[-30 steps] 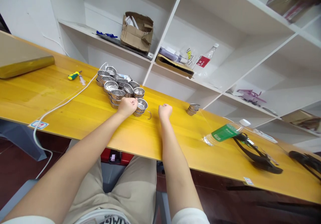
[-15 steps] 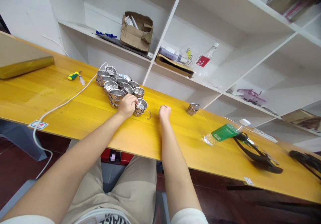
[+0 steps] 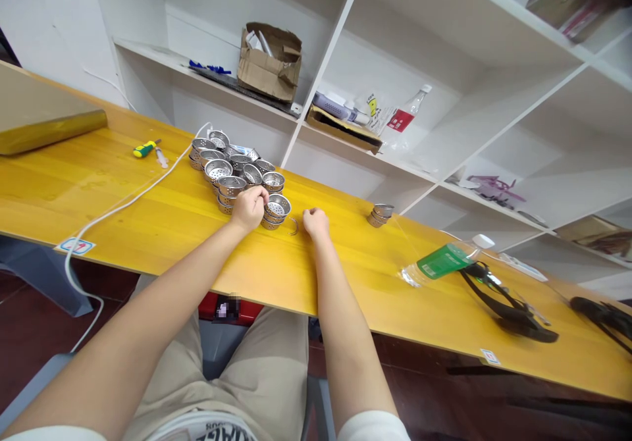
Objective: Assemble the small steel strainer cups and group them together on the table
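A pile of small perforated metal cups [image 3: 232, 171] lies on the yellow wooden table [image 3: 148, 224]. My left hand [image 3: 249, 207] rests at the pile's near right edge, fingers curled and pinching the rim of a stacked metal cup [image 3: 276, 208]. A thin metal ring [image 3: 294, 226] lies flat on the table between my hands. My right hand [image 3: 315, 221] is a closed fist just right of that ring; whether it holds anything is hidden. A separate short stack of cups [image 3: 379, 215] stands farther right.
A white cable [image 3: 118, 207] runs across the table past a yellow-green screwdriver [image 3: 144, 148]. A gold roll [image 3: 49, 131] lies far left. A green-labelled bottle [image 3: 444, 260] and black straps [image 3: 508, 306] lie right. White shelves with a cardboard box [image 3: 269, 62] stand behind.
My right hand has slid left toward the metal ring. My left hand's fingers have shifted onto the cup stack at the pile's edge.
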### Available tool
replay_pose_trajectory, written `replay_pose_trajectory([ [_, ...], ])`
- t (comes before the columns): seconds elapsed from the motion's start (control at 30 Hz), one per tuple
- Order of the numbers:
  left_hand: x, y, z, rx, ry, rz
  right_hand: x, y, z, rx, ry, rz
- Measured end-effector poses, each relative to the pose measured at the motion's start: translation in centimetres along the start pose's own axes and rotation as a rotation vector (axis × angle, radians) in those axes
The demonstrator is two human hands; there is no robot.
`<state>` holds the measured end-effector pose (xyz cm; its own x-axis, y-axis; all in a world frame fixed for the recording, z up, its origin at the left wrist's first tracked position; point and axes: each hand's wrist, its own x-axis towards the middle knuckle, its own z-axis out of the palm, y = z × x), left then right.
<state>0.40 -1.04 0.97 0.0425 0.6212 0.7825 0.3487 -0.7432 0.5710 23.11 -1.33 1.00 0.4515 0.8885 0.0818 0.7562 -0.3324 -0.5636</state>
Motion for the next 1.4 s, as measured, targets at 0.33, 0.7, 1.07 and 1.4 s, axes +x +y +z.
replay_pose_trajectory([
  [0.33, -0.2, 1.4, -0.1, -0.017, 0.064, 0.021, -1.5, -1.3, -0.7, -0.343, -0.230, -0.082],
  [0.7, 0.2, 1.5, 0.1, -0.041, 0.099, -0.165, -2.5, -2.7, -0.3, -0.414, -0.257, -0.089],
  [1.07, -0.2, 1.2, 0.2, 0.166, -0.007, 0.080, -1.5, -1.5, -0.7, -0.323, -0.199, -0.117],
  [1.4, -1.1, -0.1, 1.2, 0.182, -0.247, 0.101, 0.2, -0.7, -0.7, 0.367, -0.067, -0.067],
])
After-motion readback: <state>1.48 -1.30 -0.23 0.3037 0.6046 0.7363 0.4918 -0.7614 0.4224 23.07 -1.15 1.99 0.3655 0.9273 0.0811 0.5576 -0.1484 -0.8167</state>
